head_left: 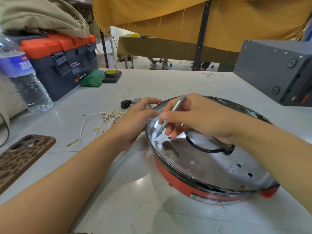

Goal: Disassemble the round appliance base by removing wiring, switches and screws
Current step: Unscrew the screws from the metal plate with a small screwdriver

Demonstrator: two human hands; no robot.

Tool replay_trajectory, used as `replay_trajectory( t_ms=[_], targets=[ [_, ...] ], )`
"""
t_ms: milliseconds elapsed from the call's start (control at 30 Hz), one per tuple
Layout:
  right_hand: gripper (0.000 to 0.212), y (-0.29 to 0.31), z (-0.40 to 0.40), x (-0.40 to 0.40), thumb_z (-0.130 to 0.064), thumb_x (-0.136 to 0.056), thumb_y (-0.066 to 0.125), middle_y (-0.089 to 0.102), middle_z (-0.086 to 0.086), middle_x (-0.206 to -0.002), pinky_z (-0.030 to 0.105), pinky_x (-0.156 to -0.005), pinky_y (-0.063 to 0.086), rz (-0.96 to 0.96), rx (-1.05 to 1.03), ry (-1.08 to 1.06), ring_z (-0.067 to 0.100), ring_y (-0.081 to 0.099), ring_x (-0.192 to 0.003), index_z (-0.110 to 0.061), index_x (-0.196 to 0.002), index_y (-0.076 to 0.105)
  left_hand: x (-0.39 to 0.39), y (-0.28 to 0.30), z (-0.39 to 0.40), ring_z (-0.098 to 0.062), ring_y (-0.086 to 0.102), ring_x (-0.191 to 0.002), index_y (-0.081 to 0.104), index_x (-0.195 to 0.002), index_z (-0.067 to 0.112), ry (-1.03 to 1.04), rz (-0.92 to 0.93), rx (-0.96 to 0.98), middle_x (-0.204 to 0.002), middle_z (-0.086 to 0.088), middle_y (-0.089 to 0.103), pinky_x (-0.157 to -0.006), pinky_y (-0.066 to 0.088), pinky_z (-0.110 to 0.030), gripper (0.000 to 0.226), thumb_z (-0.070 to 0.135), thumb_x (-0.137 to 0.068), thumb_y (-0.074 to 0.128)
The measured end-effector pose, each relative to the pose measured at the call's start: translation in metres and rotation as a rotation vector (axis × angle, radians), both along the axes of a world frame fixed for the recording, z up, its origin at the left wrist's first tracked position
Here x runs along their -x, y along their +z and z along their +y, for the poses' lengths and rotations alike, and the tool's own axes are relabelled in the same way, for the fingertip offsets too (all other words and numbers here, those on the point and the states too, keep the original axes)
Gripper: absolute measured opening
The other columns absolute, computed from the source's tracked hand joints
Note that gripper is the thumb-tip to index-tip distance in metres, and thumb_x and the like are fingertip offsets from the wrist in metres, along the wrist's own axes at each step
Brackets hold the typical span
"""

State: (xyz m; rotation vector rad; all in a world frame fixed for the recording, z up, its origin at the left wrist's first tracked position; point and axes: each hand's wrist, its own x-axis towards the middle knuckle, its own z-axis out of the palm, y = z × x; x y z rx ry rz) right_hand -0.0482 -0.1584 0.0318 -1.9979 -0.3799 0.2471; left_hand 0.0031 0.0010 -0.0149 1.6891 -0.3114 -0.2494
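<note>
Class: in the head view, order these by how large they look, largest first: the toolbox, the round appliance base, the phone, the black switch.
1. round appliance base
2. toolbox
3. phone, partly cut off and nearer the camera, so unsure
4. black switch

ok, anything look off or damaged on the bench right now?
Mostly expected teardown mess: loose white wires and a black switch lie on the table. One oddity: the red appliance base shows a broken-looking gap in its black rim near the front. The right hand holds the screwdriver above a screw.
</note>
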Motion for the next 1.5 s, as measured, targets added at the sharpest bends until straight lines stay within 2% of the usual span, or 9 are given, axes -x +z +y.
replay_trajectory(
  t_ms=[167,300,600,900,1067,1233,1333,1400,1500],
  targets=[
    [0.02,-0.004,-0.001,0.0,-0.013,-0.093,0.058,0.065,0.015,-0.07,0.025,-0.064,0.055,-0.003,-0.014,0.01,0.019,0.063,-0.064,0.004,-0.088,0.067,-0.003,-0.006,0.0,-0.029,0.065,-0.095,0.057,-0.119,0.021,0.004,-0.005,0.057,-0.111,-0.015,0.067,-0.085,0.051,-0.042,0.032,0.008,-0.093,0.046],
    [0.022,-0.003,-0.001,0.001,-0.014,-0.093,0.057,0.066,0.015,-0.069,0.021,-0.061,0.054,-0.016,0.009,0.021,0.017,0.064,-0.062,0.005,-0.089,0.067,-0.004,-0.01,0.0,-0.031,0.065,-0.102,0.057,-0.121,0.023,-0.004,-0.016,0.058,-0.111,-0.011,0.068,-0.09,0.05,-0.045,0.031,0.011,-0.094,0.046],
    [0.023,-0.003,0.003,0.003,-0.017,-0.093,0.058,0.067,0.016,-0.067,0.022,-0.06,0.055,-0.083,0.045,0.002,0.023,0.064,-0.061,0.004,-0.088,0.067,-0.005,-0.013,0.001,-0.023,0.066,-0.101,0.058,-0.12,0.028,-0.005,-0.038,0.041,-0.114,-0.005,0.067,-0.091,0.052,-0.043,0.031,0.017,-0.094,0.046],
    [0.023,-0.003,0.006,0.002,-0.021,-0.093,0.058,0.068,0.01,-0.059,0.02,-0.057,0.054,-0.092,0.047,-0.035,0.018,0.063,-0.052,-0.004,-0.081,0.067,-0.004,-0.013,0.001,-0.02,0.065,-0.103,0.058,-0.119,0.031,-0.011,-0.053,0.037,-0.118,-0.004,0.065,-0.09,0.052,-0.039,0.03,0.02,-0.094,0.046],
    [0.024,-0.006,0.005,0.001,-0.022,-0.092,0.06,0.068,0.01,-0.058,0.02,-0.054,0.052,-0.087,0.04,-0.065,0.019,0.062,-0.049,-0.002,-0.082,0.068,-0.004,-0.013,0.002,-0.017,0.065,-0.103,0.058,-0.118,0.033,-0.013,-0.067,0.038,-0.119,-0.001,0.063,-0.089,0.052,-0.034,0.03,0.02,-0.094,0.046],
    [0.022,-0.003,0.009,0.002,-0.028,-0.089,0.063,0.069,0.007,-0.058,0.019,-0.054,0.052,-0.168,0.135,-0.057,0.018,0.064,-0.049,-0.011,-0.075,0.067,-0.006,-0.015,0.002,-0.019,0.065,-0.102,0.059,-0.114,0.035,-0.024,-0.056,0.05,-0.118,-0.004,0.063,-0.081,0.052,-0.032,0.027,0.022,-0.094,0.047],
    [0.023,0.001,0.014,0.004,-0.035,-0.088,0.063,0.068,0.003,-0.055,0.012,-0.051,0.047,-0.23,0.241,-0.057,0.01,0.062,-0.045,-0.019,-0.071,0.065,-0.006,-0.015,0.001,-0.02,0.061,-0.108,0.06,-0.113,0.033,-0.025,-0.075,0.047,-0.117,-0.003,0.063,-0.09,0.049,-0.036,0.029,0.025,-0.087,0.051],
    [0.031,0.003,0.018,0.004,-0.038,-0.088,0.063,0.065,0.001,-0.048,0.006,-0.047,0.04,-0.294,0.327,-0.075,0.001,0.053,-0.037,-0.025,-0.059,0.059,-0.005,-0.015,0.0,-0.019,0.062,-0.104,0.061,-0.109,0.031,-0.024,-0.079,0.056,-0.11,0.0,0.064,-0.088,0.047,-0.035,0.035,0.029,-0.076,0.051],
    [0.046,0.007,0.023,0.003,-0.038,-0.088,0.064,0.057,-0.002,-0.039,0.005,-0.046,0.037,-0.355,0.413,-0.098,-0.001,0.047,-0.032,-0.026,-0.046,0.05,-0.005,-0.015,0.0,-0.019,0.061,-0.098,0.061,-0.105,0.028,-0.024,-0.092,0.074,-0.099,0.002,0.064,-0.087,0.046,-0.037,0.035,0.029,-0.072,0.05]
  ],
)
